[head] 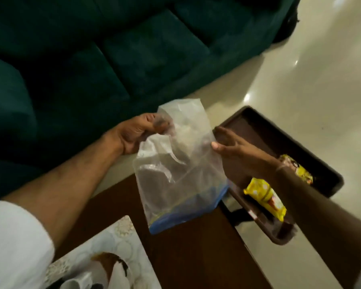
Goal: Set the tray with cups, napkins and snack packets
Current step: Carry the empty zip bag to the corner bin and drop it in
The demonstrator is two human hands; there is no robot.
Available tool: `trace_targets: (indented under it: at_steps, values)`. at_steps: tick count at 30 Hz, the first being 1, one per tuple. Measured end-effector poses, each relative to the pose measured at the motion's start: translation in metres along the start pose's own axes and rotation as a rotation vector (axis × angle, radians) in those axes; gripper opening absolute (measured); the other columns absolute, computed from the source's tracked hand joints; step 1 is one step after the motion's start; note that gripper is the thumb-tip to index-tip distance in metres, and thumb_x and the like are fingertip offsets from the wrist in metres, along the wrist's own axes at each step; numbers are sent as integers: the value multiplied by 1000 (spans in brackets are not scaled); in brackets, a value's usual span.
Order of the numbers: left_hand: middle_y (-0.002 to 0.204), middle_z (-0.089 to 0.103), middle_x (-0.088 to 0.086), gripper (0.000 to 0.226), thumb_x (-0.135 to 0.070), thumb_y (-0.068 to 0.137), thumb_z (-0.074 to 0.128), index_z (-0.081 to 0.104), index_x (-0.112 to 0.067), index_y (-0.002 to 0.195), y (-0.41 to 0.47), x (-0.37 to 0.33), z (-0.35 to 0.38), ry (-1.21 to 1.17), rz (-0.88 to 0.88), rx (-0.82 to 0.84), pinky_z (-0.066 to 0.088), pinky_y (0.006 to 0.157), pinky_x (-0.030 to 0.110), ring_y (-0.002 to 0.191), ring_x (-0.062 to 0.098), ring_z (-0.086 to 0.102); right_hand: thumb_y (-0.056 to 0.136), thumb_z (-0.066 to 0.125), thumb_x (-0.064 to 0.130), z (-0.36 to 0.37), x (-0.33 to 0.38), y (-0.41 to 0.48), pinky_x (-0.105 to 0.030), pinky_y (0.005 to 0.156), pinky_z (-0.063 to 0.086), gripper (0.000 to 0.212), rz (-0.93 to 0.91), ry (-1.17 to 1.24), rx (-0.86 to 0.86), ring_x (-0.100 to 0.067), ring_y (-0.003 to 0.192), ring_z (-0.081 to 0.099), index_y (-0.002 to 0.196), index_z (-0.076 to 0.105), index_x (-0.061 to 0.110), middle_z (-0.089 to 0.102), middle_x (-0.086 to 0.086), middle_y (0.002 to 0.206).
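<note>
Tray point(325, 163): two yellow snack packets point(265, 201) aboard. My left hand point(133, 136) and right hand point(231, 151) clutch clear plastic bag point(175, 174); cups, napkins pending.

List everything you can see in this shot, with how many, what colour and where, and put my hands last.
plastic bag: one, clear with a blue strip along its lower edge, held up over the table between both hands
tray: one, dark brown, at the table's right edge, partly overhanging the floor
snack packets: two, yellow, lying in the tray
table: one, dark brown wood, lower centre
placemat: one, white with pale circles, table's lower left
sofa: one, dark green, upper left
floor: cream, glossy, right
left hand: gripping the bag's upper left
right hand: gripping the bag's right edge
</note>
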State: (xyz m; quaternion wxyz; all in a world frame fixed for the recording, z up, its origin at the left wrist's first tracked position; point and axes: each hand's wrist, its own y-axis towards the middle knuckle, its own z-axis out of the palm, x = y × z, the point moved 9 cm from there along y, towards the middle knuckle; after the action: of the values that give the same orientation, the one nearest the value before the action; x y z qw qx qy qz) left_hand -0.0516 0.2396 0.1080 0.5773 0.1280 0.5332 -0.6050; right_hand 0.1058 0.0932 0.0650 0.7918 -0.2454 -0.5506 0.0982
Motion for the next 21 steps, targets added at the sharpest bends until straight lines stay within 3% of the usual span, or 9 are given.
trace_targets:
  at_steps: [3,5,7,9,11,13,16,19,21]
  values:
    - [82,77,7,35,-24,62,92,79,-9,90,-51,-40,-6,-25,94,-80,61,67,31,73,18,74,78,80,13,58,35,-11,-33,74,61,36,32,-21,184,-28,92,75,111,72,3,75,-17,109]
    - [90,75,10,36,-32,71,86,76,-9,96,-99,-70,-26,-125,198,-221,59,75,37,85,24,72,72,85,15,91,69,-21,-34,69,61,36,-5,19,168,-26,77,76,99,72,-3,75,-17,93]
    - [117,71,19,55,-49,88,63,67,-4,120,-148,-85,-50,-349,320,-361,53,93,47,110,36,66,69,86,15,124,101,-29,-37,70,61,42,-50,111,155,-26,73,74,101,68,-4,72,-16,87]
    - [135,60,26,79,-66,91,44,54,-3,138,-196,-85,-61,-517,392,-409,39,109,57,127,44,55,68,84,16,164,132,-39,-37,67,61,43,-75,159,160,-25,72,73,105,70,-2,73,-14,86]
    - [137,56,30,90,-77,88,37,51,-6,141,-241,-80,-59,-498,384,-387,32,113,61,129,49,52,75,80,13,206,164,-50,-34,62,61,25,-118,116,138,-23,69,71,98,75,5,71,-13,86]
    - [126,65,29,74,-67,89,51,55,-11,137,-290,-78,-57,-321,354,-482,47,102,59,116,47,63,79,77,10,250,192,-66,-30,58,58,14,-184,56,100,-18,63,67,92,73,9,66,-11,83]
    - [100,75,21,57,-13,83,76,53,-8,135,-367,-94,-62,-204,453,-707,61,70,42,85,34,75,81,79,10,304,221,-98,-33,59,59,52,-304,-45,-19,-23,70,76,124,52,17,69,-12,102]
    - [99,75,20,56,1,82,75,51,-13,130,-450,-114,-64,-223,614,-842,62,71,42,84,31,76,79,83,25,366,245,-143,-35,63,61,91,-447,-275,-19,-28,84,77,138,22,59,76,-9,98]
    - [101,77,17,60,0,82,76,48,-25,130,-497,-128,-59,-201,707,-851,62,75,41,92,32,76,84,78,30,401,259,-170,-36,65,62,82,-508,-407,28,-29,85,76,135,25,65,77,-9,97]
